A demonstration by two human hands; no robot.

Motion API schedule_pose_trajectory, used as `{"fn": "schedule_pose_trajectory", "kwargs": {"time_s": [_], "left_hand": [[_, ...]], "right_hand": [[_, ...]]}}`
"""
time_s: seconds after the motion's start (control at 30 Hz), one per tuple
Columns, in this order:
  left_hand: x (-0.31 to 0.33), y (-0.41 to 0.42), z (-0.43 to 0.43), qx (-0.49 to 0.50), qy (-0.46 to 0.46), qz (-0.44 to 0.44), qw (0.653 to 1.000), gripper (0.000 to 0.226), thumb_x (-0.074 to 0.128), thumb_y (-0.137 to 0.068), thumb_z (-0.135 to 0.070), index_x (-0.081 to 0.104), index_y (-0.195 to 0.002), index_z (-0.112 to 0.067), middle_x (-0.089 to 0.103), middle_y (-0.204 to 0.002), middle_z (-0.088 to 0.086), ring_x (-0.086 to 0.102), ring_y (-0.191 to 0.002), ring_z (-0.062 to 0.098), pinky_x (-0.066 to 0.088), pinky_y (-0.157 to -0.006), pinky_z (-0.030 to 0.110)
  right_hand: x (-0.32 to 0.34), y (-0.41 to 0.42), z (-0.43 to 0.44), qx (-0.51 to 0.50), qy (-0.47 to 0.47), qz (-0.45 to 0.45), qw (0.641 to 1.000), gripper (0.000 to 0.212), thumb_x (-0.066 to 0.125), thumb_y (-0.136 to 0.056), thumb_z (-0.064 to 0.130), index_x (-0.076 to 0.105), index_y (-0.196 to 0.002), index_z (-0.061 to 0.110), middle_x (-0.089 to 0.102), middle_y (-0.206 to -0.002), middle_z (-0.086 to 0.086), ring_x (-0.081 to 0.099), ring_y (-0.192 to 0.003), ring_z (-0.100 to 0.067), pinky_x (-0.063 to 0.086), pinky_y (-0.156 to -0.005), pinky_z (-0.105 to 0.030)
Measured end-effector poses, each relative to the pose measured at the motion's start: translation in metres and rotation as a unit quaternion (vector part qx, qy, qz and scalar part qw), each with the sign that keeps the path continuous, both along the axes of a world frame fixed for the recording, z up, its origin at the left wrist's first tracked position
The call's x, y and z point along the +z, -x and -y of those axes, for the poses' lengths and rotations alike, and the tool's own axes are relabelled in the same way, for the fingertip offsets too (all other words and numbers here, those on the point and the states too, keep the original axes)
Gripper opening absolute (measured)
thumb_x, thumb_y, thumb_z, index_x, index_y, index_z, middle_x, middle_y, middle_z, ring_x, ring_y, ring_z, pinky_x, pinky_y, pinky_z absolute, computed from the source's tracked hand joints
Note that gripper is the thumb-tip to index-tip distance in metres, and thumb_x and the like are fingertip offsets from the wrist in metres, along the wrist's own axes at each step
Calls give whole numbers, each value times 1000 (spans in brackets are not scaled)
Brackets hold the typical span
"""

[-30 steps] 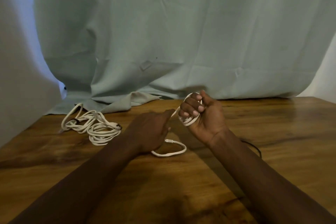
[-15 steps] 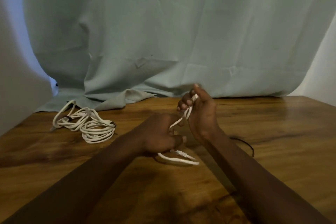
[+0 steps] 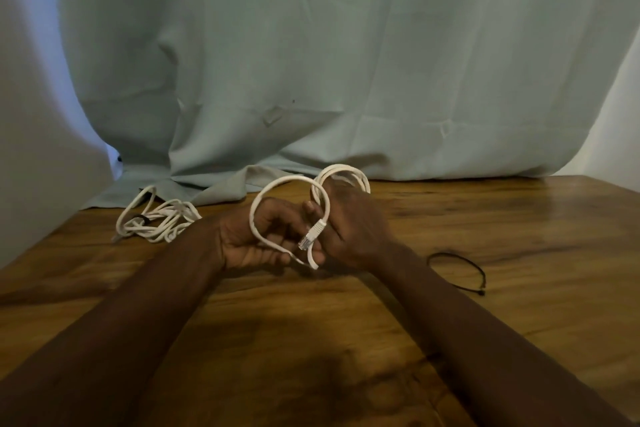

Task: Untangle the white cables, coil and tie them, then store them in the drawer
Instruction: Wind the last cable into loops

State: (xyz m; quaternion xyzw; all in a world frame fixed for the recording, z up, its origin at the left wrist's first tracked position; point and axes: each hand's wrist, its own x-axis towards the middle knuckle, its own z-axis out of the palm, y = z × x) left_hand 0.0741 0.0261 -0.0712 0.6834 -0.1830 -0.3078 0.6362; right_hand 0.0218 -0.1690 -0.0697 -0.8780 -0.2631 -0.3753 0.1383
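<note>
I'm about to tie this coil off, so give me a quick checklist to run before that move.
1. White Ethernet cable coiled in the right hand: ok.
2. Left hand holds the last loop: ok.
3. Plug tucked in: not ok, hangs free.
4. Black tie free on the wooden table: ok.
5. Other cable bundle banded: ok.
6. Drawer in view: not ok.

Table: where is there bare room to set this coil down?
Bare wood lies right of the tie, out to the table edge, and near, between the forearms. Crowded: the bundle at left rear, and mid-table where left hand and right hand hold the coil.
</note>
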Motion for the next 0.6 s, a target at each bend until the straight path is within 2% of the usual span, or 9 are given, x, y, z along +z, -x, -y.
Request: {"fn": "schedule_pose_trajectory", "kwargs": {"time_s": [0.03,0.1,0.17,0.23,0.3,0.37,0.43,0.5,0.6], "left_hand": [[7,7,-1,5,14,-6,1000,65,71,-89,-17,48,-144,6,59,-128,29,67,-97,30,61,-62,28],[21,18,-3,-14,74,-45,996,52,70,-86,-21,61,-131,4,68,-110,27,74,-81,31,59,-51,27],[32,30,-3,4,113,-65,991,50,63,-91,-40,68,-122,-1,73,-101,25,76,-69,31,58,-45,28],[35,29,-1,80,160,-48,983,75,40,-97,-67,71,-115,-2,73,-83,17,67,-51,21,51,-42,23],[35,25,5,172,254,-53,950,82,30,-97,-75,67,-110,-4,64,-69,11,59,-44,15,45,-40,18],[37,28,13,250,346,-47,903,50,43,-105,-53,60,-100,-6,58,-71,10,59,-46,14,46,-39,20],[40,30,18,310,411,-25,857,17,50,-106,-14,54,-90,-8,54,-74,9,62,-45,13,52,-42,22],[45,25,13,360,466,-2,808,18,50,-101,6,54,-93,-9,56,-73,7,65,-46,11,59,-51,25],[53,15,-9,437,486,62,754,21,61,-95,11,58,-94,-9,62,-83,10,70,-55,10,64,-64,33]], "right_hand": [[-2,-1,0,-10,17,18,1000,33,41,-95,36,60,-98,9,64,-78,-10,56,-64,-32,41,-56,-38],[-5,1,1,-48,17,25,998,48,31,-95,45,65,-90,11,67,-73,-11,59,-61,-35,41,-55,-37],[-7,3,5,-98,-26,-17,995,63,19,-96,54,68,-85,16,69,-77,-10,62,-68,-33,43,-61,-38],[-11,1,5,-93,-106,-104,984,68,16,-100,62,65,-75,23,66,-74,-1,60,-68,-22,43,-65,-38],[-11,3,-1,-24,-257,-213,942,66,24,-103,66,57,-62,26,58,-60,9,51,-55,-10,38,-62,-37],[-7,10,-8,36,-364,-306,879,64,29,-103,65,53,-60,24,53,-58,3,44,-54,-12,34,-60,-36],[-3,17,-10,67,-394,-370,839,62,32,-104,62,54,-64,20,50,-64,-8,41,-54,-18,32,-55,-32],[-2,19,-6,84,-368,-384,843,59,37,-104,60,55,-66,19,48,-58,-2,40,-49,-13,31,-50,-29],[-4,17,-5,113,-303,-341,883,50,47,-106,45,55,-65,19,43,-53,6,36,-47,-8,31,-50,-27]]}}
